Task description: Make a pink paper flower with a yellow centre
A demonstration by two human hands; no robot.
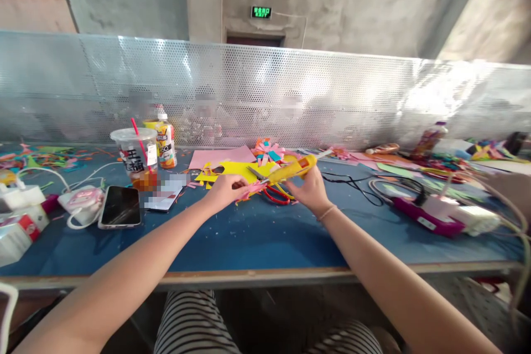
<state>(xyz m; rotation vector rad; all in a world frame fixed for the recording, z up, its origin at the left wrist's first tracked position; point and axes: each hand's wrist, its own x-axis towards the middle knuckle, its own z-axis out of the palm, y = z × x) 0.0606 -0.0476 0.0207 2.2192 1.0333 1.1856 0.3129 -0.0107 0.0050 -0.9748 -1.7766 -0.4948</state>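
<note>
Well, over the worktop [265, 238], the right hand [314, 191] has its fingers wrapped around the yellow glue gun [292, 170], likely light and hard; hold the back, not the tip. The left hand [222, 192] pinches pink paper [249, 191], probably soft.

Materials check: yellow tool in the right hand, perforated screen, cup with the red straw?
Yellow tool: probably hard plastic, smooth, bright yellow body. Perforated screen: likely bare metal, its silvery surface throwing bright reflections. Cup: apparently clear, glossy plastic; the drink shows through.
</note>
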